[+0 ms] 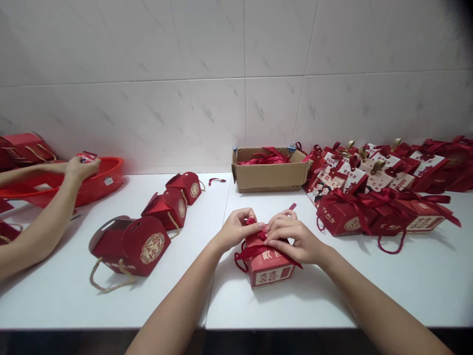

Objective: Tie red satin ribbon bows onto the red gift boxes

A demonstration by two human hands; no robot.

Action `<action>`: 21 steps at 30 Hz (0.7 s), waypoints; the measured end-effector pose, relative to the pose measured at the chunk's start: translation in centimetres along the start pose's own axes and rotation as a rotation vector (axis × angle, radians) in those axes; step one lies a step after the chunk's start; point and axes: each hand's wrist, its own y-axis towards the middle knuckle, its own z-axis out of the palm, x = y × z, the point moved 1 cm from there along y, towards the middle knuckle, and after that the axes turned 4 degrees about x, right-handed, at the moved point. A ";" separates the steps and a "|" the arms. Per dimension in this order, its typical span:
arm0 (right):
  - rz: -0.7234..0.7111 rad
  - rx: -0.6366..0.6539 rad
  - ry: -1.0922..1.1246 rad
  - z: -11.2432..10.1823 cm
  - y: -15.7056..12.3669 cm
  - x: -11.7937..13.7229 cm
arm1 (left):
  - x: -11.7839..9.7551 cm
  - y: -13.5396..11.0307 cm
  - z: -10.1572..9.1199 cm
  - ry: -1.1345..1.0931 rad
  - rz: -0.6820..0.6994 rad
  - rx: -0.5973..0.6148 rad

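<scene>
A small red gift box (271, 271) with pale lettering stands on the white table in front of me. Across its top lies a dark red ribbon (254, 250), gathered at the middle. From the left, my left hand (238, 229) pinches the ribbon between thumb and fingers. My right hand (293, 236) comes from the other side, its fingertips closed on the same ribbon near the knot. The fingers hide part of the knot. A cord loop (241, 261) hangs at the box's left side.
Left of me stand several unribboned red boxes (129, 246) with rope handles. Another person's hands (79, 170) hold a small packet over a red basin (111, 175). A cardboard box (271, 177) of ribbons is by the wall. Ribboned boxes (343, 214) crowd the right.
</scene>
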 end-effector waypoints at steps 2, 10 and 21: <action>0.003 -0.003 0.004 0.1 0.0 0.0 | 0.1 0.0 0.1 0.001 0.008 -0.004; 0.187 -0.117 0.102 -1.5 -0.7 -0.4 | -0.5 -0.1 0.3 -0.051 -0.013 0.075; 0.392 0.093 0.319 -2.9 -1.2 -1.0 | -2.1 -0.7 1.1 0.103 0.000 0.099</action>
